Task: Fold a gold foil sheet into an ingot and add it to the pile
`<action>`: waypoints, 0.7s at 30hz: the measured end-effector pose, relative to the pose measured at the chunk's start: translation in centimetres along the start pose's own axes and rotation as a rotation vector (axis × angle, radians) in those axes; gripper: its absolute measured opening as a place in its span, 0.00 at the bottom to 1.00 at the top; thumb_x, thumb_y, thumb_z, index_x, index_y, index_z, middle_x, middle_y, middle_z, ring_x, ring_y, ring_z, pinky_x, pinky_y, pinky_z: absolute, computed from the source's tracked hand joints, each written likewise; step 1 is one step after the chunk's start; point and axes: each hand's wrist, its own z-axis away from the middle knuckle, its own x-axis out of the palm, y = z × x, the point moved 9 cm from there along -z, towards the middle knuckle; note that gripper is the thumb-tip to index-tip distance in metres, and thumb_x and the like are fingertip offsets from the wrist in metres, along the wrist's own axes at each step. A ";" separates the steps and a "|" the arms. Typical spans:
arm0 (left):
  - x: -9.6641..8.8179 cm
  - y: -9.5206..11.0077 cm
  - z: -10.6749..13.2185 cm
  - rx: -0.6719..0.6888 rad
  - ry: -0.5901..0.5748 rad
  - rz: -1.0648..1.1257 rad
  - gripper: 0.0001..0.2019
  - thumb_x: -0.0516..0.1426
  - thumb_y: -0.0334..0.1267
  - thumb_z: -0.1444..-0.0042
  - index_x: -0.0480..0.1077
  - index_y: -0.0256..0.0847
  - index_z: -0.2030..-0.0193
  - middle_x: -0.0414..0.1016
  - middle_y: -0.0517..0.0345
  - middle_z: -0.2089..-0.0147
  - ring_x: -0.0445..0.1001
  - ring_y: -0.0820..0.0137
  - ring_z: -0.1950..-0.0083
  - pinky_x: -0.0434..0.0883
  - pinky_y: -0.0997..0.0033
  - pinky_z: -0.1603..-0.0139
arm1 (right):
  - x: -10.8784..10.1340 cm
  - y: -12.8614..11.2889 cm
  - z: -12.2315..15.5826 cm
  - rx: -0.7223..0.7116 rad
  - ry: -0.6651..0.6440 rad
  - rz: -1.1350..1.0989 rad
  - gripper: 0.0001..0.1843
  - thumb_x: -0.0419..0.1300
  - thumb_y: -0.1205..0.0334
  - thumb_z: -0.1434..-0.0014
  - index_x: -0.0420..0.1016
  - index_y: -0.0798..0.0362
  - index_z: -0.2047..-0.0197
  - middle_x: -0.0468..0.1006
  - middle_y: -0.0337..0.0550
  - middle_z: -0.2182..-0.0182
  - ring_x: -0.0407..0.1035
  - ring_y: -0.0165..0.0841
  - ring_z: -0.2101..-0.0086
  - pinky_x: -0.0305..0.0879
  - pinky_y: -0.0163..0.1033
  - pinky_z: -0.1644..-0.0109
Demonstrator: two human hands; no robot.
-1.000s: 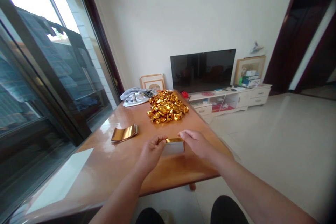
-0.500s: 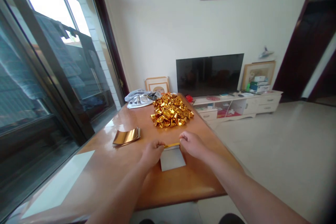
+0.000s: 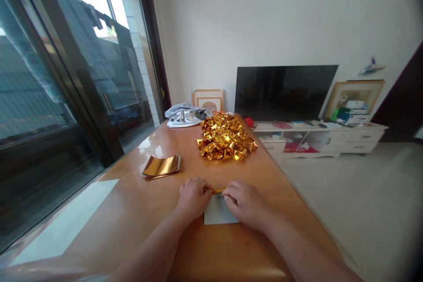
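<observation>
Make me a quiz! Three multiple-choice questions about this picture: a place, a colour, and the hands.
1. Where is the gray cloth?
A) floor
B) far end of the wooden table
C) white cabinet

2. What colour is the crumpled foil pile?
A) blue
B) green
C) gold

3. Where are the left hand and right hand?
A) in the air
B) at a gold strip on a pale sheet
C) on the television

1 B: it lies on the tabletop beside the pile.
2 C: it shines gold.
3 B: both meet the strip's ends.
</observation>
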 end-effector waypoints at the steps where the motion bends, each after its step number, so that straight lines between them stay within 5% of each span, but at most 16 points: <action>1: 0.0 0.0 0.0 0.010 -0.003 0.002 0.08 0.56 0.36 0.43 0.77 0.45 0.65 0.79 0.56 0.61 0.72 0.62 0.57 0.59 0.66 0.59 | 0.1 -0.5 0.1 -0.025 -0.029 0.044 0.11 0.55 0.64 0.36 0.80 0.51 0.61 0.77 0.44 0.65 0.68 0.36 0.61 0.59 0.39 0.57; 10: 0.0 0.1 0.1 0.030 -0.001 -0.001 0.08 0.56 0.35 0.43 0.77 0.46 0.63 0.78 0.55 0.60 0.71 0.60 0.56 0.61 0.64 0.57 | 0.7 -1.7 0.4 -0.040 -0.169 0.175 0.15 0.53 0.56 0.31 0.79 0.49 0.51 0.76 0.47 0.59 0.63 0.40 0.55 0.56 0.44 0.51; 16: -2.1 -0.6 0.4 0.043 0.114 0.187 0.10 0.53 0.29 0.45 0.73 0.42 0.59 0.78 0.56 0.60 0.74 0.64 0.56 0.65 0.67 0.55 | 0.7 -1.6 0.4 -0.022 -0.181 0.170 0.15 0.53 0.56 0.31 0.79 0.48 0.50 0.75 0.47 0.59 0.63 0.40 0.55 0.54 0.44 0.51; 21: -1.9 1.8 2.0 0.185 -0.041 0.212 0.12 0.51 0.29 0.43 0.73 0.44 0.59 0.79 0.56 0.60 0.76 0.66 0.57 0.67 0.70 0.56 | 0.8 -1.6 0.3 -0.011 -0.195 0.169 0.15 0.54 0.56 0.31 0.78 0.47 0.47 0.75 0.46 0.60 0.63 0.39 0.57 0.53 0.44 0.53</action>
